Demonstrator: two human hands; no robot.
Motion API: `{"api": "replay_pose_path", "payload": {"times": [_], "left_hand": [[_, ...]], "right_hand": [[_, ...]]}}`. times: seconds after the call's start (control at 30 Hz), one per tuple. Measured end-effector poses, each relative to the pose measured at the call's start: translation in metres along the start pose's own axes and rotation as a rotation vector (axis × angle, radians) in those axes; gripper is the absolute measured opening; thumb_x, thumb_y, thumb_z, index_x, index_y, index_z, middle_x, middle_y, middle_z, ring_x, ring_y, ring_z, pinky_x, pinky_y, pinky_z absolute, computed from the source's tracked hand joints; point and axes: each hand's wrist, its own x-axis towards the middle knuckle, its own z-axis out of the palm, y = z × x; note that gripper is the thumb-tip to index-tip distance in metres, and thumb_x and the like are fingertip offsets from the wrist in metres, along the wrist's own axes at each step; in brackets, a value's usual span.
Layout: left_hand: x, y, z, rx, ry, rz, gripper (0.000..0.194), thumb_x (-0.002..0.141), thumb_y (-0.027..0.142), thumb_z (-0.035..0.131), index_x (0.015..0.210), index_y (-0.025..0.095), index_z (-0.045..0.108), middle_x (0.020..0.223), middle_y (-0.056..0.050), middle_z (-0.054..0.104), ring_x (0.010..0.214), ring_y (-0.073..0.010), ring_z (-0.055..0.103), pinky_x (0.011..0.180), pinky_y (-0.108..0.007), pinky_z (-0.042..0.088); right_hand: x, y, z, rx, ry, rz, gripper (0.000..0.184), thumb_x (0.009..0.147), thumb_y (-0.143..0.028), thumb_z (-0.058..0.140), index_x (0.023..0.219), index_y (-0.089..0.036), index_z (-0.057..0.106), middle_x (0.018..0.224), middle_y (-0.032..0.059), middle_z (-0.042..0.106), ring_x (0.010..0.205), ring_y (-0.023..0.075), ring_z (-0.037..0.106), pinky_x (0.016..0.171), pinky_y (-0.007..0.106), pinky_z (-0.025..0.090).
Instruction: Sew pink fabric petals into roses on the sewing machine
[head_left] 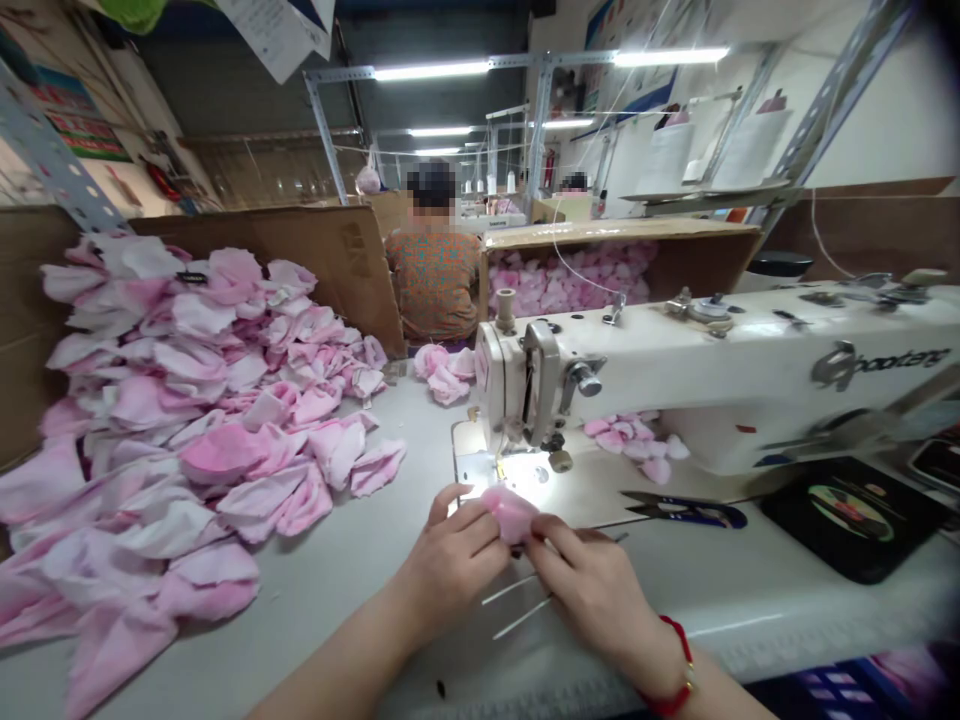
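Reference point for all positions: the white sewing machine [750, 365].

Left hand [454, 550]: grasping. My fingers and thumb pinch a small pink fabric piece [511, 512] on its left side. Right hand [592, 580]: also grasping; my fingertips grip the lower right corner of the same piece. The piece sits between both hands, just on the near side of the sewing machine's needle area, before the lit needle plate [529, 475]. I cannot tell whether it touches the surface below.

Two thin metal prongs [521, 618] show under my right hand, near side of the machine; I cannot tell whether I hold them. Red bracelet [686, 655] on my right wrist.

Surroundings: large heap of pink-and-white fabric pieces [247, 370] on the table [300, 590], left of the machine. A small pink clump [446, 372] lies just left of the machine's head. More pink pieces [641, 442] lie under the machine's arm. Thread snips [686, 508] rest on the near side of the arm; a black tray [855, 515] is to their right, near the machine's base. Beyond the machine: a cardboard box [697, 262] holding many pink pieces, and, farther left, a person in a patterned orange top [435, 285].
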Motion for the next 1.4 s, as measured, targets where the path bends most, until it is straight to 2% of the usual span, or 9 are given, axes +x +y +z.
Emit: {"api": "replay_pose_path", "payload": {"times": [0.13, 0.3, 0.43, 0.53, 0.8, 0.97, 1.2, 1.3, 1.4], "left_hand": [[0.006, 0.008, -0.008, -0.105, -0.176, -0.082, 0.019, 0.066, 0.008, 0.044, 0.079, 0.020, 0.052, 0.077, -0.002, 0.056, 0.083, -0.0194, 0.051, 0.097, -0.047, 0.014], [0.008, 0.008, -0.009, -0.134, -0.144, -0.127, 0.035, 0.069, 0.012, 0.046, 0.103, 0.020, 0.049, 0.094, -0.005, 0.058, 0.093, -0.0212, 0.050, 0.099, -0.047, 0.016], [0.007, 0.001, 0.003, -0.050, -0.132, -0.108, 0.019, 0.081, 0.016, 0.040, 0.090, 0.020, 0.056, 0.083, -0.003, 0.061, 0.079, -0.0171, 0.054, 0.092, -0.042, 0.029], [0.007, -0.001, 0.008, -0.041, -0.118, -0.145, 0.023, 0.084, 0.015, 0.034, 0.083, 0.019, 0.057, 0.076, -0.003, 0.060, 0.071, -0.0152, 0.053, 0.085, -0.037, 0.036], [0.011, 0.008, -0.005, -0.243, -0.208, -0.192, 0.042, 0.063, 0.008, 0.051, 0.102, 0.022, 0.051, 0.109, -0.004, 0.053, 0.096, -0.0217, 0.047, 0.086, -0.036, 0.035], [0.010, 0.003, 0.007, -0.127, -0.126, -0.175, 0.017, 0.080, 0.016, 0.043, 0.090, 0.019, 0.056, 0.097, -0.005, 0.060, 0.084, -0.0186, 0.053, 0.078, -0.034, 0.039], [0.006, 0.002, 0.017, -0.017, 0.010, -0.279, 0.034, 0.074, 0.006, 0.038, 0.102, 0.017, 0.051, 0.089, -0.007, 0.056, 0.079, -0.0192, 0.051, 0.068, -0.031, 0.043], [0.006, 0.002, 0.016, 0.047, 0.084, -0.201, 0.028, 0.079, 0.006, 0.037, 0.098, 0.018, 0.053, 0.098, -0.008, 0.052, 0.090, -0.0209, 0.045, 0.075, -0.033, 0.042], [0.008, 0.002, 0.014, 0.037, 0.050, -0.094, 0.019, 0.081, 0.010, 0.040, 0.089, 0.019, 0.056, 0.096, -0.006, 0.054, 0.091, -0.0214, 0.043, 0.082, -0.038, 0.038]], "right_hand": [[-0.011, -0.004, 0.004, -0.023, -0.309, 0.083, 0.036, 0.071, -0.008, 0.038, 0.101, -0.017, 0.055, 0.111, 0.0071, 0.055, 0.053, 0.0127, 0.053, 0.045, 0.025, 0.039], [-0.011, -0.005, 0.001, 0.034, -0.455, 0.144, 0.051, 0.066, -0.009, 0.040, 0.115, -0.021, 0.048, 0.124, 0.0068, 0.046, 0.058, 0.0145, 0.057, 0.050, 0.027, 0.044], [-0.006, -0.005, 0.000, 0.087, -0.482, 0.158, 0.051, 0.068, -0.010, 0.039, 0.118, -0.021, 0.046, 0.124, 0.0082, 0.045, 0.065, 0.0174, 0.059, 0.054, 0.030, 0.046], [-0.004, -0.005, 0.000, 0.106, -0.486, 0.170, 0.048, 0.070, -0.009, 0.038, 0.116, -0.021, 0.048, 0.123, 0.0085, 0.047, 0.066, 0.0170, 0.060, 0.055, 0.030, 0.046], [-0.005, -0.006, 0.000, 0.131, -0.462, 0.219, 0.046, 0.071, -0.011, 0.039, 0.115, -0.022, 0.047, 0.126, 0.0048, 0.044, 0.067, 0.0165, 0.059, 0.055, 0.029, 0.046], [-0.007, -0.006, 0.000, 0.161, -0.444, 0.240, 0.048, 0.067, -0.008, 0.039, 0.114, -0.016, 0.047, 0.124, 0.0097, 0.045, 0.079, 0.0176, 0.058, 0.062, 0.028, 0.046], [-0.008, -0.005, 0.000, 0.194, -0.456, 0.241, 0.045, 0.069, -0.009, 0.039, 0.112, -0.017, 0.049, 0.126, 0.0076, 0.044, 0.085, 0.0180, 0.058, 0.069, 0.029, 0.046], [-0.008, -0.006, 0.000, 0.193, -0.461, 0.244, 0.045, 0.069, -0.009, 0.039, 0.112, -0.018, 0.050, 0.126, 0.0070, 0.043, 0.083, 0.0183, 0.058, 0.068, 0.029, 0.046], [-0.008, -0.006, -0.002, 0.199, -0.476, 0.247, 0.045, 0.068, -0.008, 0.039, 0.110, -0.020, 0.051, 0.126, 0.0051, 0.043, 0.081, 0.0181, 0.059, 0.066, 0.030, 0.046]]}}
